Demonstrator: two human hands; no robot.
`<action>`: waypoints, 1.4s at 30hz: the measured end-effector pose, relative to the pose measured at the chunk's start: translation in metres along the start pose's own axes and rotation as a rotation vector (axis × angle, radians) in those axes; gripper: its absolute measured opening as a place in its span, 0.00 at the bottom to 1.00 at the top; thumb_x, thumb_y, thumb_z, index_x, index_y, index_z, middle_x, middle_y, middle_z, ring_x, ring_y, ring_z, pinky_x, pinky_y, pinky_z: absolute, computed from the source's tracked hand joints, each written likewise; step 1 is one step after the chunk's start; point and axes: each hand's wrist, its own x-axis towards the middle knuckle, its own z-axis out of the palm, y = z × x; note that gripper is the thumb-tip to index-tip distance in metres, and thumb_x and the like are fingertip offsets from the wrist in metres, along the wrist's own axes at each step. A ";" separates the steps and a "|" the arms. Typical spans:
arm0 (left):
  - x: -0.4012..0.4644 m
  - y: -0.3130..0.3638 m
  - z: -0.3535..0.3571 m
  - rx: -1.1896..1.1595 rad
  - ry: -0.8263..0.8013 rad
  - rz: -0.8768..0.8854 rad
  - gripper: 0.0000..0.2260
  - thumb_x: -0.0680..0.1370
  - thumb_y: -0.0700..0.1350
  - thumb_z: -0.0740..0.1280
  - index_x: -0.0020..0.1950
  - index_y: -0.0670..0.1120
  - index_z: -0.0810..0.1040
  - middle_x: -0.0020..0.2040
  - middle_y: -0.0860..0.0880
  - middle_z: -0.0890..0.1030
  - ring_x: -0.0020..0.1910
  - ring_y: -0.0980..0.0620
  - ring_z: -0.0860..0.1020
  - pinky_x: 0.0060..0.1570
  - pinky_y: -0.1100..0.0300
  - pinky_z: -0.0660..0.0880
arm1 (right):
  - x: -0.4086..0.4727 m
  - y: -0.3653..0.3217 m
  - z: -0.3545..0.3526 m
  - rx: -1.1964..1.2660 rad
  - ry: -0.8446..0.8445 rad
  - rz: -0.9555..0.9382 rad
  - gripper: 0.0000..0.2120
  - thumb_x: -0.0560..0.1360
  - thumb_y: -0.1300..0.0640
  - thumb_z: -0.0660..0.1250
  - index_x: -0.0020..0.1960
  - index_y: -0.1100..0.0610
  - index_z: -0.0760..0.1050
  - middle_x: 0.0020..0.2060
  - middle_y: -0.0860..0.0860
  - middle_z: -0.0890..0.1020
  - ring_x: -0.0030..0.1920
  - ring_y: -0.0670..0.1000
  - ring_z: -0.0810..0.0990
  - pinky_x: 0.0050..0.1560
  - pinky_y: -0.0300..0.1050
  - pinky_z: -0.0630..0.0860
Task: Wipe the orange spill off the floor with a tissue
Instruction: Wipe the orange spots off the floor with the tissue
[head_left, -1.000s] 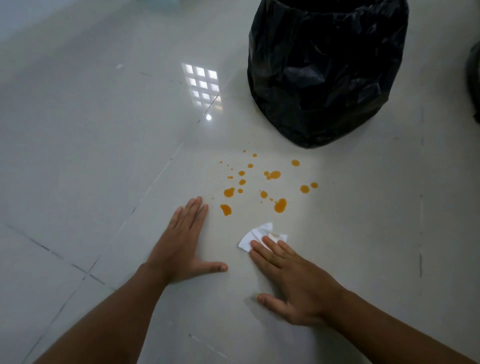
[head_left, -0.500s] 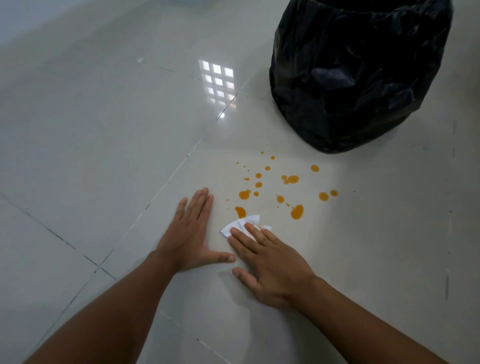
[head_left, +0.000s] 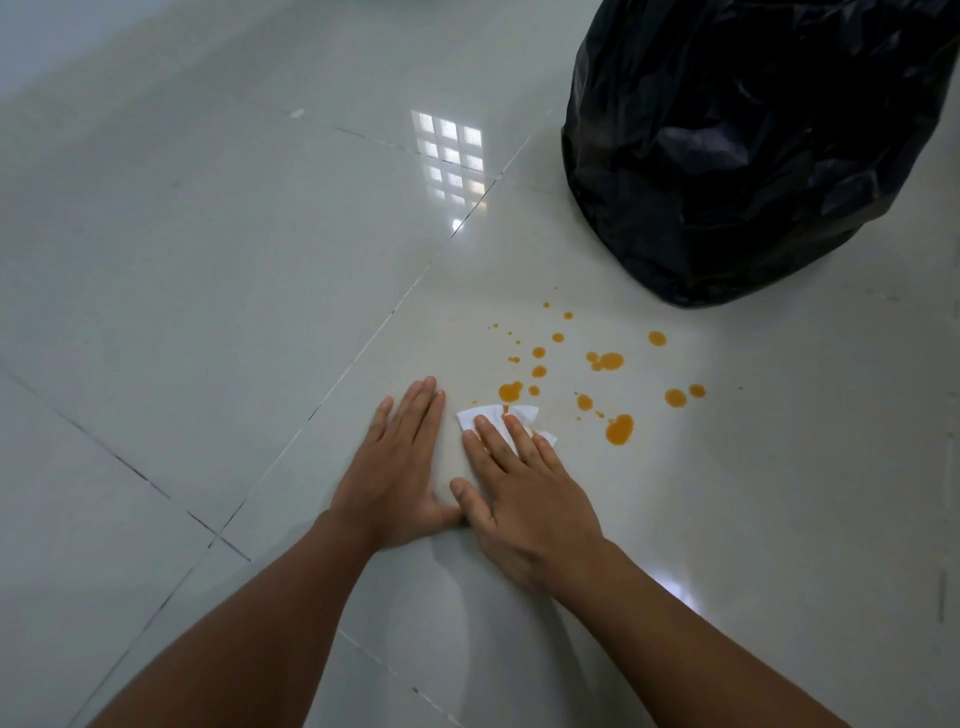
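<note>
Wiping at its earliest stage: the right hand (head_left: 524, 499) lies flat with its fingers (head_left: 493, 441) spread and pressed down on a crumpled white tissue (head_left: 498, 415), pinning it to the floor (head_left: 208, 260) rather than pinching it. The tissue's far edge touches the nearest orange drop (head_left: 510, 392), and a thin orange mark shows on the paper at that edge, which suggests that soaking has only just begun. The left hand (head_left: 400, 467) rests palm-down just beside the right, fingers extended and close together, holding nothing; its thumb meets the right thumb. It appears to serve as a brace.

Most of the orange spill (head_left: 597, 374) remains: a scatter of drops and small blots beyond and to the right of the tissue, including a larger blot (head_left: 620, 429) near the right hand, a pair (head_left: 605, 361) in the middle, and outlying spots (head_left: 675, 397) toward the black bin bag (head_left: 753, 145), which stands well behind the spill. No cleared streak is visible on the tile. By this reading, nearly the whole task is left: the tissue must pass over every drop, and the single small piece may saturate before the far spots are reached.
</note>
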 end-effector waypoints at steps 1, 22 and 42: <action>0.000 0.000 0.000 -0.002 0.005 -0.003 0.50 0.70 0.70 0.58 0.80 0.37 0.52 0.82 0.41 0.52 0.81 0.46 0.48 0.78 0.41 0.52 | 0.002 0.000 0.000 0.008 0.000 0.011 0.33 0.78 0.35 0.38 0.80 0.46 0.45 0.80 0.43 0.44 0.78 0.46 0.34 0.78 0.49 0.37; 0.000 0.001 -0.002 -0.003 -0.002 -0.012 0.62 0.63 0.85 0.51 0.81 0.39 0.49 0.83 0.43 0.48 0.81 0.50 0.43 0.79 0.42 0.47 | 0.047 0.016 -0.017 -0.050 -0.019 0.000 0.30 0.81 0.38 0.41 0.80 0.46 0.43 0.80 0.41 0.44 0.78 0.44 0.36 0.78 0.48 0.39; 0.003 -0.001 -0.002 -0.001 0.010 0.001 0.61 0.64 0.84 0.54 0.80 0.38 0.54 0.82 0.42 0.51 0.81 0.48 0.47 0.78 0.40 0.53 | 0.055 0.016 -0.012 -0.086 0.067 0.003 0.35 0.79 0.32 0.42 0.80 0.48 0.43 0.80 0.44 0.46 0.79 0.48 0.38 0.79 0.51 0.42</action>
